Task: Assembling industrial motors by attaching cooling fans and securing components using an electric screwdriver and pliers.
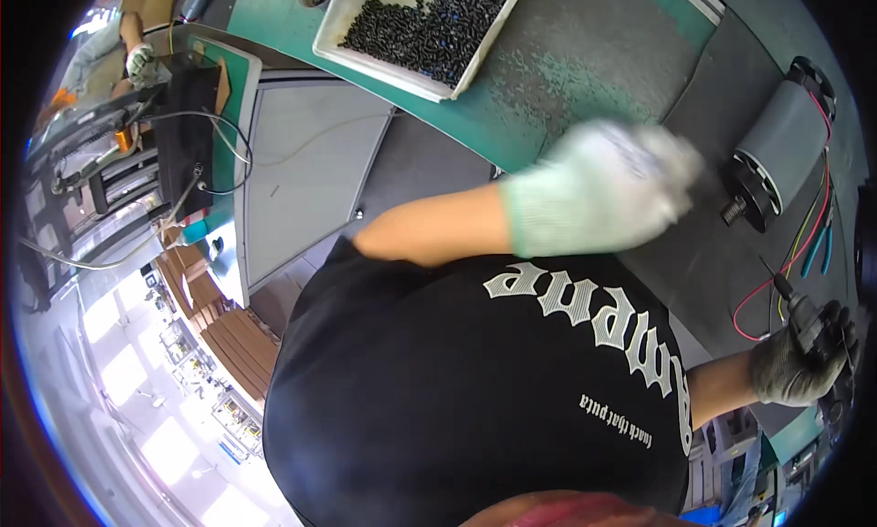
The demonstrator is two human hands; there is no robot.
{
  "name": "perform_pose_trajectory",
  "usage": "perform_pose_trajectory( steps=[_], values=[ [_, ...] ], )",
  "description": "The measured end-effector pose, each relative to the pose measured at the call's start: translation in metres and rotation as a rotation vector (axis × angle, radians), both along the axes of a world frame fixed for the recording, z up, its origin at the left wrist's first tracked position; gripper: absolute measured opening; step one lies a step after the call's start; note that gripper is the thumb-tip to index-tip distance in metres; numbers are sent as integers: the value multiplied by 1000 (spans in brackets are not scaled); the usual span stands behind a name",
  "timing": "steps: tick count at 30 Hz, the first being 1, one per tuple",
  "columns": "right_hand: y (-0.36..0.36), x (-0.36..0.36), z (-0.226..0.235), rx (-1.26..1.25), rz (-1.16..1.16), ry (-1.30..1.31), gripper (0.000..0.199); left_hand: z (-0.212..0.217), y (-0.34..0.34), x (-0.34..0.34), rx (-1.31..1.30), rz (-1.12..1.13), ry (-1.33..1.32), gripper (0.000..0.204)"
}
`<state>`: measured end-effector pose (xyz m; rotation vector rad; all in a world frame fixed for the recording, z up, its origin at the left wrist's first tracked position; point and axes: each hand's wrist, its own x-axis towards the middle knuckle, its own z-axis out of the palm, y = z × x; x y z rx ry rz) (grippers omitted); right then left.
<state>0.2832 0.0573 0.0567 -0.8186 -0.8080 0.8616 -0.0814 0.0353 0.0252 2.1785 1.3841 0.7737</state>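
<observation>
Nearest the camera, one black cloth shirt (438,372) with pale lettering filled the lower middle. Above it the left hand (603,189), in a white knit glove with a pale green ribbed cuff, was smeared by motion; fingers could not be separated, so cannot tell whether they were apart, together or closed on something. The right hand (804,358), in a dark grey glove, was wrapped around one dark handheld tool (802,319) with a thin straight bit pointing up and leftward; palm and lower tool body were partly hidden and lost in the dark rim. Just above the tool, slender wires (827,189) in red and yellow curved over a smooth dark grey sheet (694,262); exact count not resolved. One plier-like hand tool (827,248) with two blue handles lay beside the wires. Farther up lay one grey metal cylinder (786,143) with two black end caps and a ridged stub, tilted in view, right of the left hand and apart from it. Beyond, on a green worktop (274,25) worn to grey patches, stood one white rectangular tray (388,73) of small glossy black pieces, too many to count, a few blue; its far edge was cut off. At far left, a co-worker's gloved hand (140,59) was small, its grip indistinct.
</observation>
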Motion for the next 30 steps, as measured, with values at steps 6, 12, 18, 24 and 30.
perform_pose_trajectory(
  steps=[6, 12, 18, 24, 30],
  values=[
    [-3, -3, -7, 8, -203, -145, 37, 15, 47, -171, 203, 804, 647, 30],
    [-3, 4, -11, 86, 183, 115, 37, -8, 59, -198, -55, 807, 758, 29],
    [-5, -12, -10, -130, -341, -143, 36, -13, 64, -192, -242, 800, 789, 37],
    [-13, -8, 0, -53, 26, 80, 44, -18, 48, -200, 70, 670, 700, 25],
    [-15, -57, 23, -89, -10, 65, 44, 31, 4, -105, -255, 117, -1115, 20]
  ],
)
